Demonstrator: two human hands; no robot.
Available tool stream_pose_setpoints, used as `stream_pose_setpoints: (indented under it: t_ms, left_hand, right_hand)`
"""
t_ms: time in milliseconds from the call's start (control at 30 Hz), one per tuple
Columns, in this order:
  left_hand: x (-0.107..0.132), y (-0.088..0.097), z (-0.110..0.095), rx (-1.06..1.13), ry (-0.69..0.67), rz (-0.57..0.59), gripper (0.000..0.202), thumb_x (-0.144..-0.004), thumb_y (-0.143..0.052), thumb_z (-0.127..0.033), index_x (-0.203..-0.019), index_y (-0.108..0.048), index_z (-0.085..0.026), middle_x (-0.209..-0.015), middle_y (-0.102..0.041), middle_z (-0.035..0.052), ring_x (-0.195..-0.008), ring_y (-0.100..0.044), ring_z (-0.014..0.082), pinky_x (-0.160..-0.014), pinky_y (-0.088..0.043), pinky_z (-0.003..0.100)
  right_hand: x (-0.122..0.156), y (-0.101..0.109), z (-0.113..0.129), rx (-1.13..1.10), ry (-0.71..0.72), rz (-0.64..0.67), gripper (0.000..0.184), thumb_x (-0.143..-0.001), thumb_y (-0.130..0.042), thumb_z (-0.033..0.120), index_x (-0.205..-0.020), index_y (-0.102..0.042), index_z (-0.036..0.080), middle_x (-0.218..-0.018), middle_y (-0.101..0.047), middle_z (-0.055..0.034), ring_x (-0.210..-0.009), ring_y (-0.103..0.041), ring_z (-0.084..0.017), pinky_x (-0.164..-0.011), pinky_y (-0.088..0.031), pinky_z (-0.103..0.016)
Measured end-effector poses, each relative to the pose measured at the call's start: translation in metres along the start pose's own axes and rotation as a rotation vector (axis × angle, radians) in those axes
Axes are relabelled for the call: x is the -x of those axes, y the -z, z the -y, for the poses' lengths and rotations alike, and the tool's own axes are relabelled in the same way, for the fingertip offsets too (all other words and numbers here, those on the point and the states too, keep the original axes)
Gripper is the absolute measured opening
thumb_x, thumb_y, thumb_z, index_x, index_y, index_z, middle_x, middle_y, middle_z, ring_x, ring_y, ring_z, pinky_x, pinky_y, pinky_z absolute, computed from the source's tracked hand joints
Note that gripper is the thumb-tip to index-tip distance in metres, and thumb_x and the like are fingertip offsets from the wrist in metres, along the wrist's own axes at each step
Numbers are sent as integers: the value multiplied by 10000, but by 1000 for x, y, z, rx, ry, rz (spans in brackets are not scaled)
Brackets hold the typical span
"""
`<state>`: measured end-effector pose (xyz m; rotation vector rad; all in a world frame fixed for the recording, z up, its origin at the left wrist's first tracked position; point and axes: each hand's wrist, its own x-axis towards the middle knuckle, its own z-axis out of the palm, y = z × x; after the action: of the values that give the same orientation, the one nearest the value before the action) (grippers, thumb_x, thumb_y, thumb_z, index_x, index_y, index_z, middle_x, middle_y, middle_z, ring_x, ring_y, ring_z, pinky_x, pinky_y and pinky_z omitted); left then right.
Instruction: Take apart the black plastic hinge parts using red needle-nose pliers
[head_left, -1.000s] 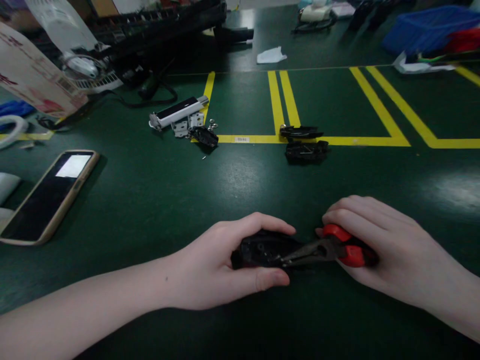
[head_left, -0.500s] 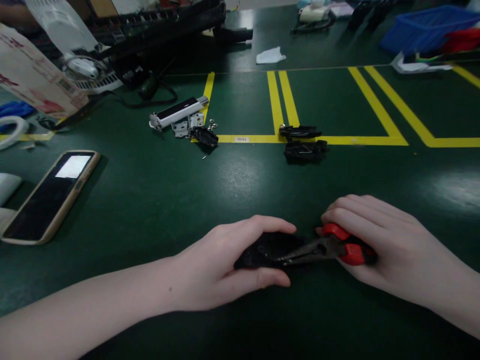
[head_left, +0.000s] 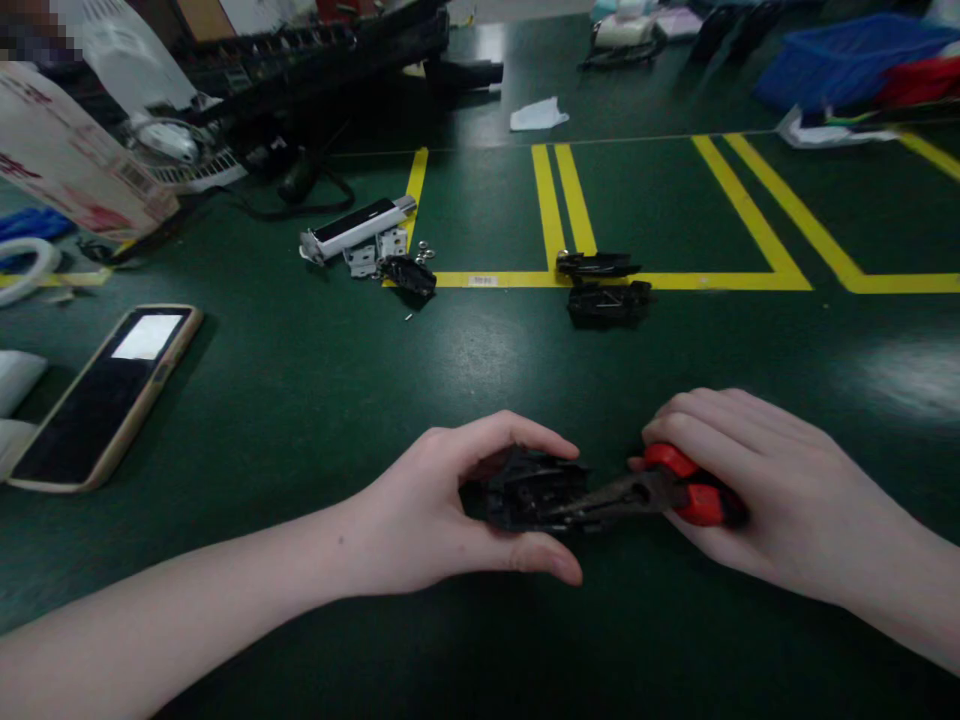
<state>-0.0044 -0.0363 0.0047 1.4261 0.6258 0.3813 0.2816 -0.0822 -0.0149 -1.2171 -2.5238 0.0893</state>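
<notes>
Near the front of the green table, a black plastic part (head_left: 536, 492) lies between the thumb and fingers of my left hand (head_left: 435, 515). The grip looks loose, with the thumb stretched along the near side and a fingertip over the far side. My right hand (head_left: 757, 490) is closed round the red handles of needle-nose pliers (head_left: 641, 492). Their dark jaws point left and reach onto the black part; what the tips touch is too dark to make out. Two similar black plastic parts (head_left: 609, 300) lie beyond, by the yellow tape.
On the left is a phone (head_left: 105, 400). Farther back lie a white-and-black bar (head_left: 360, 228), small metal brackets (head_left: 364, 260) and another black piece (head_left: 409, 275). A blue basket (head_left: 840, 65) stands back right, a white scrap (head_left: 540, 115) at the back middle.
The black part has shifted slightly and shows more of its upper side. My left fingers have loosened and moved up a little around it. The pliers have barely moved.
</notes>
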Motion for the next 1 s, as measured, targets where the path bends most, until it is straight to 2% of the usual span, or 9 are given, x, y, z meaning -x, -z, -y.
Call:
stream_pose_setpoints:
  t_ms: [167, 367, 533, 1000]
  left_hand:
    - [1, -1, -3, -81, 5, 31, 463, -880, -796, -300, -1282, -592, -197, -1084, -718, 11, -843, -662, 120, -743, -530, 216]
    - [1, -1, 0, -153, -17, 35, 472, -905, -768, -332, -1309, -566, -196, -1141, -708, 30, -949, -676, 162, -778, -529, 242]
    - [1, -2, -1, -137, 15, 30, 458, -918, -753, -308, -1312, -545, -202, -1107, -719, 26, -927, -688, 155, -769, -540, 234]
    - [3, 0, -1, -58, 51, 29, 442, -926, -748, -293, -1314, -538, -252, -1032, -700, -29, -879, -668, 120, -780, -533, 220]
  right_hand:
    - [-3, 4, 6, 23, -42, 26, 116, -851, -494, 215, -962, -527, 226, -872, -629, -56, -794, -609, -230, -681, -476, -372]
    - [-5, 8, 4, 68, 20, 68, 132, -840, -522, 194, -969, -522, 224, -869, -619, -52, -768, -606, -218, -650, -484, -348]
    - [-7, 7, 3, 94, 28, 34, 131, -821, -522, 190, -946, -521, 226, -837, -632, -56, -740, -618, -230, -620, -495, -355]
    - [-1, 3, -1, 110, 14, 58, 150, -834, -516, 165, -967, -492, 230, -873, -604, -54, -771, -585, -222, -646, -471, -353]
